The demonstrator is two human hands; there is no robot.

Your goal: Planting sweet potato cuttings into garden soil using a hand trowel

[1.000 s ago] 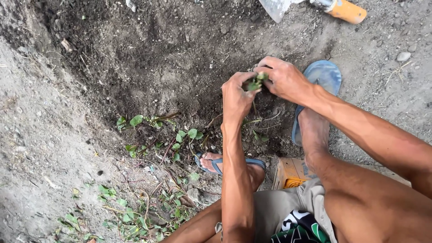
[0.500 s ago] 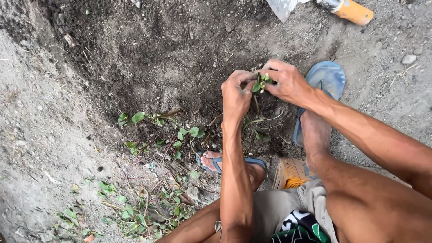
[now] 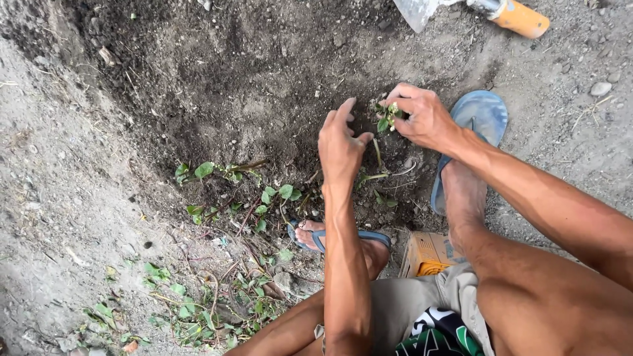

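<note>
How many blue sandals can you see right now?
2: one blue sandal under the foot just right of the right hand; the other sandal below the left forearm, mostly hidden.

My arms are bare to the shoulder, no sleeves, no watch, no rings on my left hand (image 3: 339,148) or right hand (image 3: 422,118). I wear khaki shorts (image 3: 412,303) with a black-and-green patterned cloth (image 3: 442,336) below them, and blue flip-flops (image 3: 476,122).
</note>
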